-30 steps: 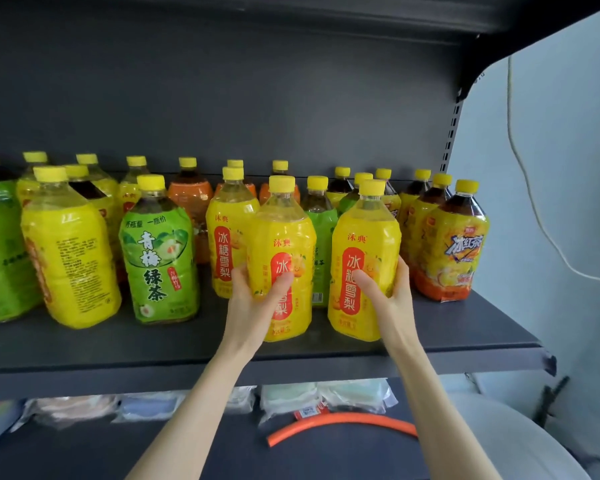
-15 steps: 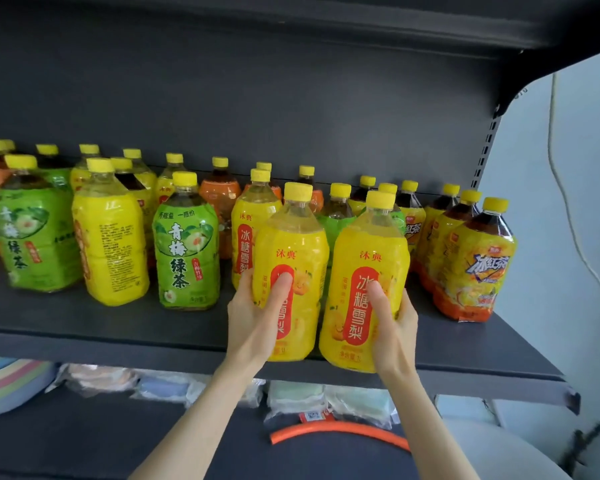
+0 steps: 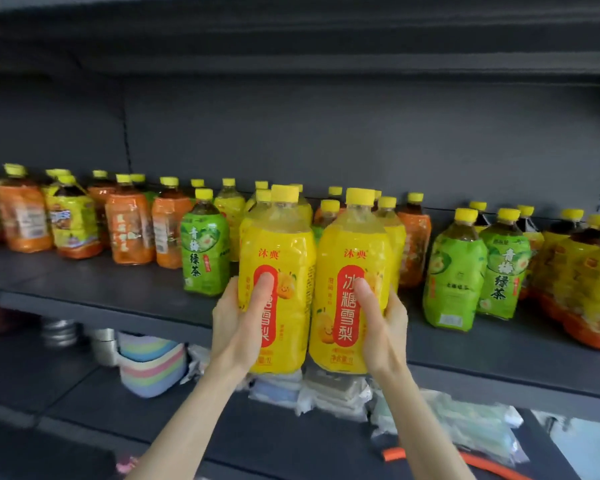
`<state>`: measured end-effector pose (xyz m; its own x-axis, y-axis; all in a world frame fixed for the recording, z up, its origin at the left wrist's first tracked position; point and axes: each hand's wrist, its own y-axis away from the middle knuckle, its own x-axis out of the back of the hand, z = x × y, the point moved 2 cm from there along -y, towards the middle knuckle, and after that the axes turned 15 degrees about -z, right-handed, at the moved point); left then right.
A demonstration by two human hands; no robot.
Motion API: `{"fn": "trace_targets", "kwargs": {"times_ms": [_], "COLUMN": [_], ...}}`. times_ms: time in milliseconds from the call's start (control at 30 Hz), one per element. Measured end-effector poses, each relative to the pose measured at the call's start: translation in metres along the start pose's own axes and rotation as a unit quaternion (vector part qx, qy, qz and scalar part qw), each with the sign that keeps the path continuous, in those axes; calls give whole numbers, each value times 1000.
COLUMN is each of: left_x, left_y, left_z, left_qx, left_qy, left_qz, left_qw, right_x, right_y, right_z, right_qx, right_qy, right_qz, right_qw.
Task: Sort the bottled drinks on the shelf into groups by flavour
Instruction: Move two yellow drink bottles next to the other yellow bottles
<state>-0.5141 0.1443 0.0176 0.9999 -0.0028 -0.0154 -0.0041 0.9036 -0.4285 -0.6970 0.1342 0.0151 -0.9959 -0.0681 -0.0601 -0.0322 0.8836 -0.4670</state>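
Gripping one bottle apiece, both hands work at the front edge of the shelf (image 3: 118,282). The left hand (image 3: 236,327) is wrapped round the left yellow bottle (image 3: 278,244), with its thumb laid up the front over the red oval label. The right hand (image 3: 385,327) is wrapped round the right yellow bottle (image 3: 355,237) in the same way, thumb at the oval's right margin. Both bottles are upright with their flanks touching, pressed together between the two palms. Their bases show in front of the shelf lip; whether they rest on it cannot be told.

Labels: each reads 沐典 above the thumbs. The right oval reads 冰糖雪梨 in full; on the left only 雪梨 shows below the thumb tip. A pear cartoon sits beside each oval, and the caps are yellow.

Just beyond the left fingers stands a green bottle (image 3: 205,258) marked 青梅绿茶. Further left of it are orange-labelled bottles (image 3: 129,226), print blurred. Past the right fingers stand two green bottles (image 3: 456,282) – one turned label-away, the other showing 青梅绿茶.

Below the wrists, on the lower shelf, lie a pastel-striped item (image 3: 153,365) and an orange tube (image 3: 395,454).
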Motion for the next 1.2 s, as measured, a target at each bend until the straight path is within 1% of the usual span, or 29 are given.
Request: {"fn": "trace_targets", "kwargs": {"times_ms": [233,333,433,600,767,900,1067,1200], "left_x": [150,192,224,257,281,299,307,309], "left_y": [19,13,-5,-38,-72,-99,-119,-130], "left_z": [-10,-11,-14,-29,-44,-49,-63,-71], "left_qx": [33,34,27,27,27,6,9,7], "left_qy": [-12,-18,-28,-29,-6,-10,-6,5], "left_qz": [11,10,4,-3,-9,-21,-47,-72], "left_qw": [999,999,999,999,1000,1000,999,997], "right_x": [-146,-186,-215,-244,-267,-280,-288,-290], "right_y": [14,9,-6,-32,-60,-83,-94,-101], "right_z": [26,32,35,46,62,69,77,82], "right_qx": [-12,-20,-11,12,24,28,29,15], "right_qy": [-13,-12,-9,-3,13,24,48,45], "right_qz": [-13,-5,10,43,42,61,84,79], "right_qw": [1000,1000,1000,999,999,997,995,996]}}
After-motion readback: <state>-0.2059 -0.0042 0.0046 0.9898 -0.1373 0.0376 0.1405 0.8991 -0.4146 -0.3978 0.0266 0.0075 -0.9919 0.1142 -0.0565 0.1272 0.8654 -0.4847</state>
